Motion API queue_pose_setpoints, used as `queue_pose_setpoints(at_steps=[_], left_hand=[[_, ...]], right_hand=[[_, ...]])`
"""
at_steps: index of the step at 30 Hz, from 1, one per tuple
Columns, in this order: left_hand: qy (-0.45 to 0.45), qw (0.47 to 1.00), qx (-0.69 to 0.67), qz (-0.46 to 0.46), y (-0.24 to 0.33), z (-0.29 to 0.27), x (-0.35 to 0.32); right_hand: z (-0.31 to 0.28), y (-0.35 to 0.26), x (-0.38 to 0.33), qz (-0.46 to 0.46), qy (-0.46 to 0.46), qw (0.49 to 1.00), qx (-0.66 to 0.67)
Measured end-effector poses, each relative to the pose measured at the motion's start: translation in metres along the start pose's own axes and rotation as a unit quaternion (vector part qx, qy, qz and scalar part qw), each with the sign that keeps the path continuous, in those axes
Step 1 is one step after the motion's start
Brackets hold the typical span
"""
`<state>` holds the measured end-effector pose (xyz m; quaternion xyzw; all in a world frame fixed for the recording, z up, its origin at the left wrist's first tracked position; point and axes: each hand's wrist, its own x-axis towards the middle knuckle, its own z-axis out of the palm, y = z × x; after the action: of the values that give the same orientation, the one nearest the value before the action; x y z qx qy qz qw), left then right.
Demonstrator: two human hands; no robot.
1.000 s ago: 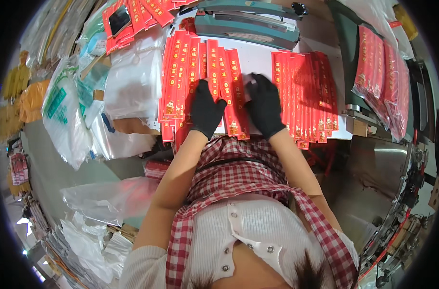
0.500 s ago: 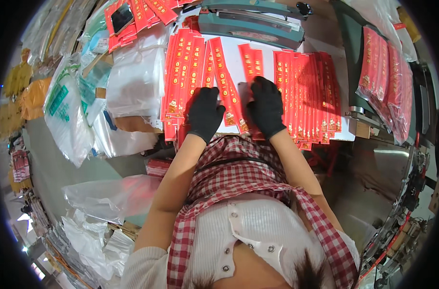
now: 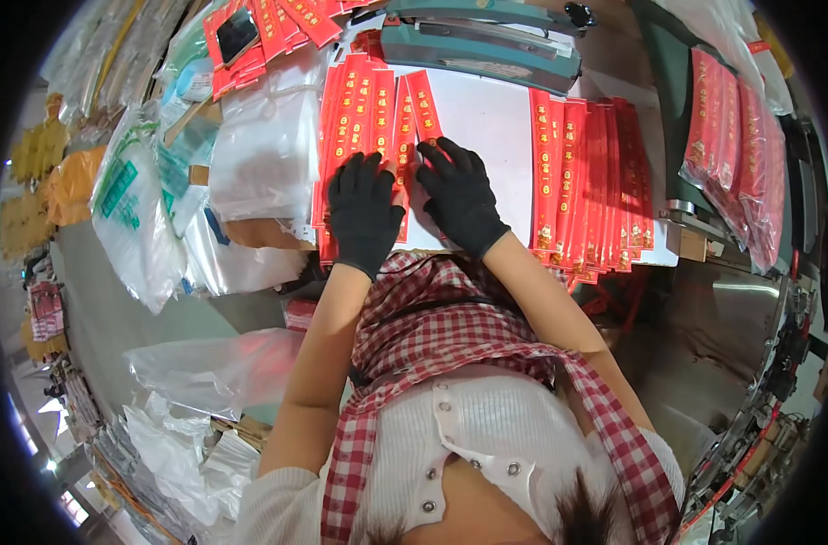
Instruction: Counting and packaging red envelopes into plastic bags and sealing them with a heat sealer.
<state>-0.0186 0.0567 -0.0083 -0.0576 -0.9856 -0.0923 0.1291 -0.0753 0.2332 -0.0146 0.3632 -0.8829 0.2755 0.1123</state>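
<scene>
- Table (image 3: pixel 487 127): we count one; more of its white middle shows than half a second ago.
- Right pile (image 3: pixel 605 182): one, with at least seven red strips (image 3: pixel 543 163), too overlapped to count exactly. Two seem to have just joined its left edge, so we judge the dividing is moving along.
- Left pile (image 3: pixel 355 109): one, partly under both hands; we see at least five strips, the outermost tilted.
- Machine (image 3: pixel 478 56): one, green, beyond the piles.
- Hands: two, black-gloved. The left hand (image 3: pixel 364 216) lies on the left pile, fingers slightly apart. The right hand (image 3: pixel 462 200) has come across to the tilted strip, fingers a little apart. We cannot tell whether either pinches anything.
- Phone (image 3: pixel 237 34): one, dark, upper left.
</scene>
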Motion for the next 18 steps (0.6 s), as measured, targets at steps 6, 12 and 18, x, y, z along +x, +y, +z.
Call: queue_pose_setpoints(at_steps=[6, 12, 18], left_hand=[[-0.004, 0.999, 0.022, 0.046, -0.007, 0.004, -0.006], [-0.01, 0.999, -0.01, 0.032, 0.035, 0.017, -0.008], [-0.013, 0.995, -0.089, -0.035, 0.045, 0.028, -0.006]], right_hand=[[-0.009, 0.023, -0.042, 0.075, -0.033, 0.996, -0.047], [-0.046, 0.05, -0.07, 0.196, -0.011, 0.97, -0.146], [-0.025, 0.023, -0.036, 0.081, 0.015, 0.994, -0.077]])
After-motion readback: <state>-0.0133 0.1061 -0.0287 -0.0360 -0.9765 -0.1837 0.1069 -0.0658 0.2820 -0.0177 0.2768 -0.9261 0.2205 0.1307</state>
